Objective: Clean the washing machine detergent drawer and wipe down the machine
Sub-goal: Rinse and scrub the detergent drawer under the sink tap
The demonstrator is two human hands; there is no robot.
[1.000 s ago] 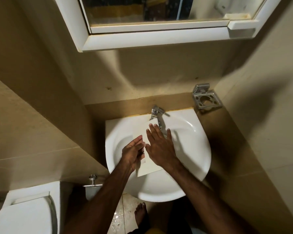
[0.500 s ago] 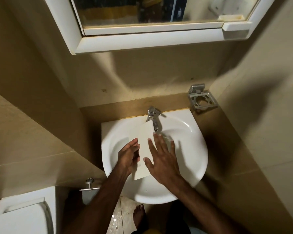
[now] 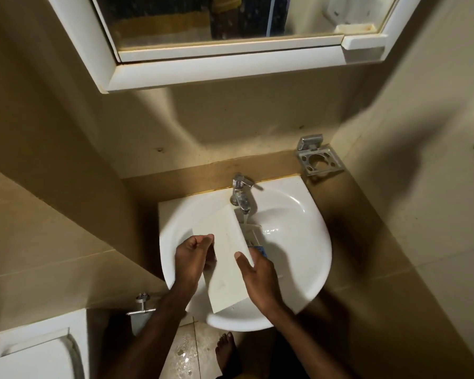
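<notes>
The detergent drawer point(image 3: 227, 258), white and long, is held over the bowl of the white sink point(image 3: 298, 242), tilted on edge with its smooth underside facing the camera; its far end sits just below the chrome tap point(image 3: 241, 195), its near end reaches the front rim of the basin; the compartment side faces right, and a blue insert point(image 3: 260, 250) shows there beside the thumb. Water runs from the tap spout onto the compartment side of the drawer. The left hand point(image 3: 193, 258) is curled round the drawer's left edge, fingers bent and gripping it; the right hand point(image 3: 257, 274) grips the right edge, thumb on the underside face and fingers wrapped behind out of view.

The sink is fixed in a corner of beige tiled walls; a metal tumbler holder point(image 3: 319, 160) is mounted on the wall just right of the tap. A white-framed mirror cabinet point(image 3: 230, 67) hangs above. A white toilet point(image 3: 30, 354) stands at lower left, with a chrome wall fitting point(image 3: 143, 303) between it and the sink. A bare foot point(image 3: 227, 351) stands on the wet floor tiles below the basin.
</notes>
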